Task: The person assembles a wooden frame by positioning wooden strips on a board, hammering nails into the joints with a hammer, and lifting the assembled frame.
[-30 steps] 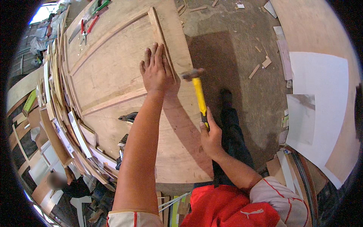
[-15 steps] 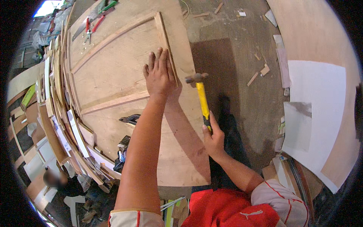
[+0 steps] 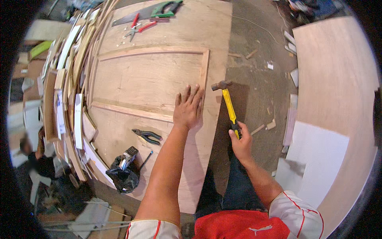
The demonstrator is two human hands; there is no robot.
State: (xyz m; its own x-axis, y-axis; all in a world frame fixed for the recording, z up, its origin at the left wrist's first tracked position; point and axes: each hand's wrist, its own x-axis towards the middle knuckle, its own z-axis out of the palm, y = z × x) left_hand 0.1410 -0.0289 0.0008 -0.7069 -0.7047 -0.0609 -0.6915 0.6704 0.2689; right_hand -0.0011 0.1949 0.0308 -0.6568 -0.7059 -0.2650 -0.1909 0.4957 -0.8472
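A rectangular frame of thin wooden strips lies on a pale plywood sheet. At the frame's right end my left hand rests with its fingers stretched toward the right strip, holding nothing. My right hand grips a hammer by the black end of its yellow handle. The hammer's head is up, just past the sheet's right edge and apart from the wood. Black-handled pliers lie below the frame, left of my left forearm.
Beyond the frame lie a green-handled handsaw and red-handled pliers. A black plastic bag and small box sit near the sheet's lower left. Stacked wood strips line the left; a person is there. Another panel stands right.
The view has turned, so the sheet and frame sit differently in it. My left hand still lies at the frame's right end, and the hammer stays raised in my right hand.
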